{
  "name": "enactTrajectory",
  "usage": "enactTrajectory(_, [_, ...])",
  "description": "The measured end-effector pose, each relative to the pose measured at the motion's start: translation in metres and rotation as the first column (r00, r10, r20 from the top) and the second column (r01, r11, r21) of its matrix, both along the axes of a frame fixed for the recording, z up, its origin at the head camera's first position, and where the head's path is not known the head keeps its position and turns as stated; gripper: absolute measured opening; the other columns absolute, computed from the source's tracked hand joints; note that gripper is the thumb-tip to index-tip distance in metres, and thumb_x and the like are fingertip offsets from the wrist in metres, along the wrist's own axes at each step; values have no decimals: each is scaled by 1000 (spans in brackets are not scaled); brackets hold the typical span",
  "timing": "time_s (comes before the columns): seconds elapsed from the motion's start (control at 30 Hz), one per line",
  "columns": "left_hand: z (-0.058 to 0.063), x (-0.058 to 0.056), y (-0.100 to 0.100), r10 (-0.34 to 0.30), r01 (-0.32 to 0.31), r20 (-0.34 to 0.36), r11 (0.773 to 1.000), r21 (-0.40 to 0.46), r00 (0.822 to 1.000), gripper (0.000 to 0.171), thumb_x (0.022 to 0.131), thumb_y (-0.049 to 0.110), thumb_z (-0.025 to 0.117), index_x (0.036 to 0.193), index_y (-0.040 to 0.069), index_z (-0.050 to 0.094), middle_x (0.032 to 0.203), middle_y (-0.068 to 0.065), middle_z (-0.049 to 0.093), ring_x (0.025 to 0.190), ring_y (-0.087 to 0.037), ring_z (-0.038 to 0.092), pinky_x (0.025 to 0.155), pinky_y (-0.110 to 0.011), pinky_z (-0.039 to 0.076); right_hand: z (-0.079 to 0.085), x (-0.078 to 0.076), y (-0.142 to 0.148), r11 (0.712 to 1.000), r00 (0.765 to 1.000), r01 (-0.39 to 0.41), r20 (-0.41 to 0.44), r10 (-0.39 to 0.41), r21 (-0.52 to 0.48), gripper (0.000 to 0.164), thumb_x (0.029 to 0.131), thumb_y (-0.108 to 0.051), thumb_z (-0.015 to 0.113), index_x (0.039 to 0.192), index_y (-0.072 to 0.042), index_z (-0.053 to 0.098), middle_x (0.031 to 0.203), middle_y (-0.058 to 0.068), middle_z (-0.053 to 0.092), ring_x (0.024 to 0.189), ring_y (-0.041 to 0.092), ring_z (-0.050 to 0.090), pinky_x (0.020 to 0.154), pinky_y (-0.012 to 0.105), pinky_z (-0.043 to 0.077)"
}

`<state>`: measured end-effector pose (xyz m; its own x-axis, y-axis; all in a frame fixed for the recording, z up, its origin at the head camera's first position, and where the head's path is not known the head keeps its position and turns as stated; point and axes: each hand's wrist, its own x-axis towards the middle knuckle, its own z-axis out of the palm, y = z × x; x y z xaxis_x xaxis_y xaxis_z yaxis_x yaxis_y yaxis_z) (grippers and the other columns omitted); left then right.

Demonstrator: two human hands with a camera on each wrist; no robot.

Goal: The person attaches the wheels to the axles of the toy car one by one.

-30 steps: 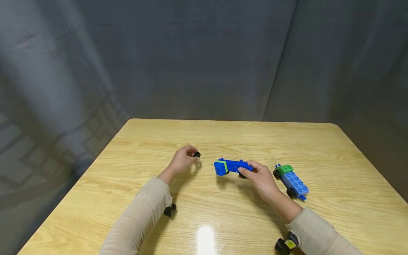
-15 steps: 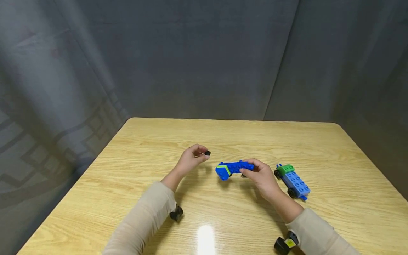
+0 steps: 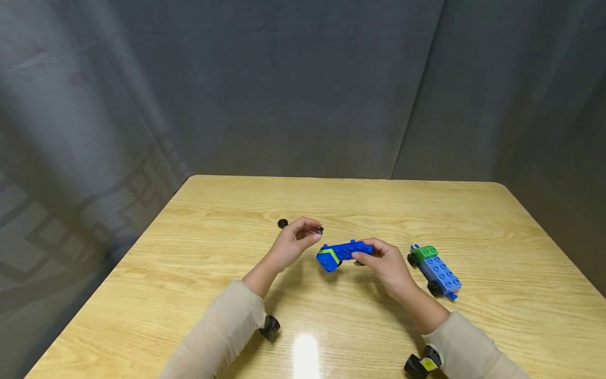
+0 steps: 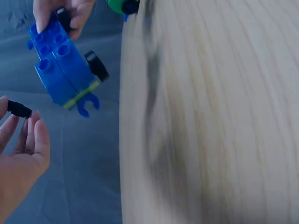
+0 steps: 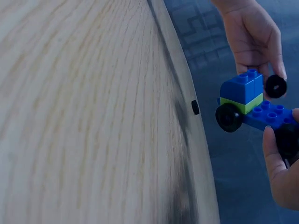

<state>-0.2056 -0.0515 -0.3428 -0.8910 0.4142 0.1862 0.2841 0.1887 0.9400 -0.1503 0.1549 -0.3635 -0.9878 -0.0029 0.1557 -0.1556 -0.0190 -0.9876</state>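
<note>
Between thumb and fingers, my left hand (image 3: 292,244) pinches a small black wheel (image 5: 275,87), its ring shape plain in the right wrist view. My right hand (image 3: 389,266) grips the rear of a blue toy truck (image 3: 347,250) above the table. The truck has a blue cab over a lime-green layer, and black wheels such as the front one (image 5: 228,117). A blue hook (image 4: 88,105) sticks out at its front in the left wrist view. The pinched wheel is close to the cab but apart from it.
A second toy truck (image 3: 435,271), green and light blue with black wheels, stands right of my right hand. A loose black wheel (image 3: 282,223) lies on the wooden table (image 3: 227,210) behind my left hand. A grey curtain (image 3: 303,89) hangs beyond the table.
My left hand has moved right with its wheel, closer to the truck, and the loose wheel behind it has come into view. The held truck's cab end has tipped down a little.
</note>
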Motion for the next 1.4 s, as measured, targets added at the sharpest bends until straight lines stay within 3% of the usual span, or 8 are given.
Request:
enactTrajectory(0.13, [5,4,5,-39,39,-21,999,25,999,31,85,13,55,115,6,53,101,-8,55,91,-18,53,77,-28,45,2,0,-2,1000,1000,2,-22,-2,8,28,74,-12,68,92,7,59,78,2,59,70,19,58,67,33,50])
enactTrajectory(0.3, [8,7,8,-69,69,2,996,57,998,31,85,14,56,114,5,55,103,-9,56,90,-18,53,78,-30,45,12,2,-7,999,1000,9,-4,-9,43,27,78,1,59,99,16,51,78,4,57,68,14,57,68,32,49])
enactTrajectory(0.43, [9,11,10,-97,96,7,993,73,995,29,84,12,56,112,3,54,101,-9,55,87,-18,53,76,-31,45,17,4,-8,997,1000,23,-4,-23,69,26,78,5,58,101,15,50,82,6,56,71,11,55,66,30,50])
enactTrajectory(0.67, [8,15,16,-146,145,4,987,76,989,29,83,11,58,110,4,54,99,-6,55,88,-15,52,76,-27,45,20,7,-6,992,1000,27,-16,-25,123,25,78,-3,61,98,8,52,82,5,55,68,12,53,63,33,49])
enactTrajectory(0.93, [7,17,17,-175,174,9,982,77,985,30,82,8,58,110,0,52,103,-10,54,90,-17,52,78,-26,44,21,10,-8,991,999,29,-19,-27,132,27,79,-8,62,98,9,52,84,3,55,76,10,53,68,22,46])
enactTrajectory(1.33, [6,19,20,-180,178,30,982,57,983,28,82,8,58,109,2,53,103,-6,54,90,-16,52,78,-27,45,23,11,-10,994,1000,15,0,-15,108,29,80,-7,60,102,10,53,87,5,56,78,11,53,71,26,47])
enactTrajectory(1.4, [13,25,20,-168,166,34,985,47,985,29,83,7,57,110,0,52,104,-8,55,91,-17,52,78,-26,44,22,12,-10,991,1000,26,13,-28,132,30,80,-8,61,103,9,54,88,8,57,78,11,54,71,26,48])
